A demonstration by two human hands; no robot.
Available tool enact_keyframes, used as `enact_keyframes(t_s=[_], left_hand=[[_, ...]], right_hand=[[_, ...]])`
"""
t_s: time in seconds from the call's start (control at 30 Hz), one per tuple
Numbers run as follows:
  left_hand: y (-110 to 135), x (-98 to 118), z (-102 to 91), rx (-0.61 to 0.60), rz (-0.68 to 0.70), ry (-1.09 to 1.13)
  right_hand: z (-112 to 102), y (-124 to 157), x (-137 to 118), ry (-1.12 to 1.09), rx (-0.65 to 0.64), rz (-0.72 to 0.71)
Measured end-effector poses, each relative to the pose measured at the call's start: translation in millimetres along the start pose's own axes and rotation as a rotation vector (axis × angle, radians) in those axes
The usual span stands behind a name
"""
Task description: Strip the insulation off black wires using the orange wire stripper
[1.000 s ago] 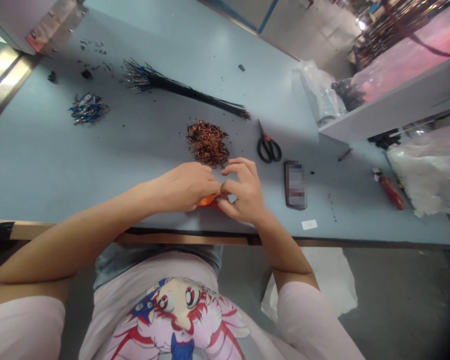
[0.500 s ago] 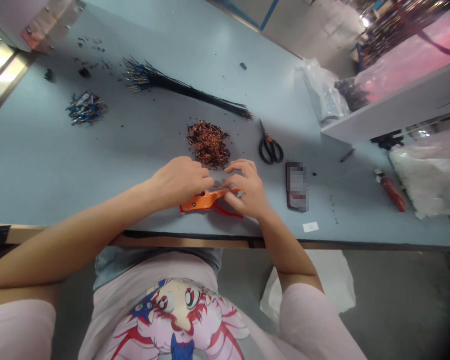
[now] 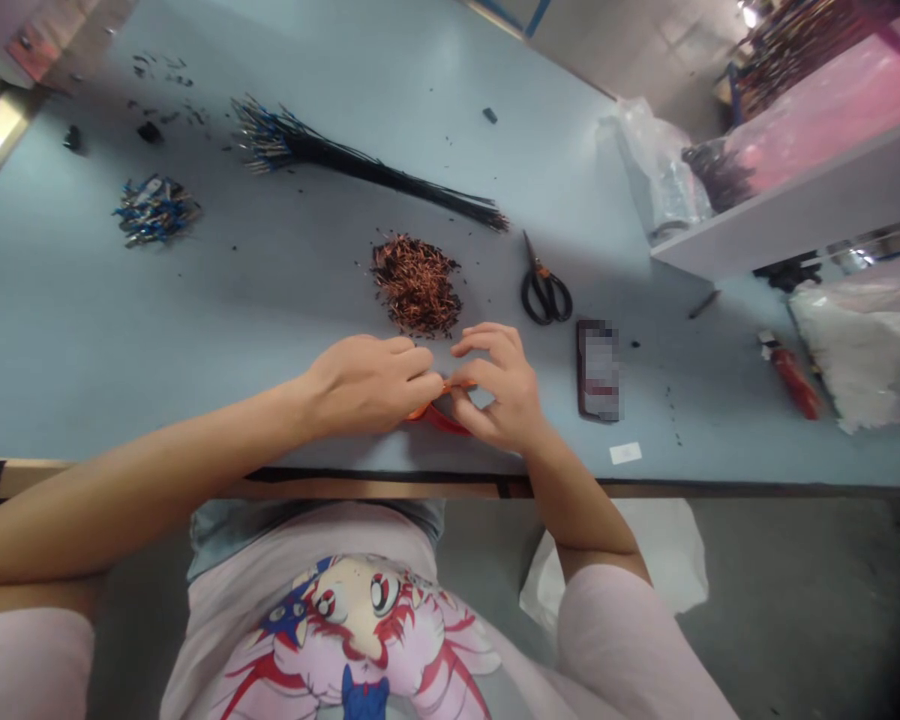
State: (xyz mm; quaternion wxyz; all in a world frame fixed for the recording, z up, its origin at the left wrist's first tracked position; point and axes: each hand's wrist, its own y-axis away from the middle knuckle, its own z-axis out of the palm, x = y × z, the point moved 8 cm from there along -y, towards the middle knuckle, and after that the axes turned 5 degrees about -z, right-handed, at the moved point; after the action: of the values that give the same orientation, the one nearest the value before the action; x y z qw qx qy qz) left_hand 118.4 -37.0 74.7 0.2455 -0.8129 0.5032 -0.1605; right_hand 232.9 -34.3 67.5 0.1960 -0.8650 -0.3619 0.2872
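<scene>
1. A seated person's left hand [image 3: 364, 385] and right hand [image 3: 499, 390] meet at the near edge of a blue-grey surface [image 3: 195, 300], both closed around an orange-handled tool [image 3: 439, 408] that lies low between them.
2. The left hand's fingers [image 3: 412, 375] curl over the tool from above, hiding most of it; the right hand's fingers [image 3: 484, 375] pinch its far end, thumb and forefinger drawn together (only a sliver of orange and a red edge show beneath the knuckles).
3. Just beyond the hands sits a heap of copper-coloured wire scraps [image 3: 418, 283], close to the fingertips but apart from them.
4. To the right of the heap lie black-handled scissors [image 3: 544, 290], blades pointing away, and beside them a dark phone [image 3: 598, 370] lying flat.
5. Farther back, a long bundle of black wires [image 3: 367, 170] stretches across the surface, its blue-tipped ends fanned out at the left; a small pile of blue terminals [image 3: 154, 208] rests well apart, toward the left edge.
6. A red-handled tool [image 3: 793, 375] lies at the far right, near a white plastic bag [image 3: 862, 350].
</scene>
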Motion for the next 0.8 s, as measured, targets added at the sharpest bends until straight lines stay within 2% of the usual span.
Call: enact_keyframes(t_s=[0.07,0.13,0.23,0.33,0.43,0.53,0.6,0.7,0.8], left_hand=[[1,3,1.0,-0.015,0.028,0.036],[2,5,4.5,-0.081,0.038,0.104],[3,2,1.9,-0.153,0.014,0.213],[2,-14,-15.2,-0.113,-0.054,0.314],[2,-50,-30.1,-0.011,-0.321,0.37],[10,-83,-25.4,0.036,-0.648,0.415],[14,-92,-17.0,0.053,-0.763,0.438],[18,-96,-7.2,0.066,-0.804,0.443],[19,-98,-2.8,0.053,-0.806,0.441]], right_hand=[[0,-2,-5,-0.028,0.003,-0.015],[0,-3,-7,-0.058,0.009,-0.021],[-5,-3,1,-0.061,0.002,-0.01],[-30,1,32,0.023,0.117,0.048],[-56,11,78,0.028,0.296,0.249],[-47,16,101,0.072,0.231,0.352],[-30,16,101,0.118,0.133,0.329],[-13,18,99,0.157,0.04,0.313],[-16,22,104,0.176,0.068,0.372]])
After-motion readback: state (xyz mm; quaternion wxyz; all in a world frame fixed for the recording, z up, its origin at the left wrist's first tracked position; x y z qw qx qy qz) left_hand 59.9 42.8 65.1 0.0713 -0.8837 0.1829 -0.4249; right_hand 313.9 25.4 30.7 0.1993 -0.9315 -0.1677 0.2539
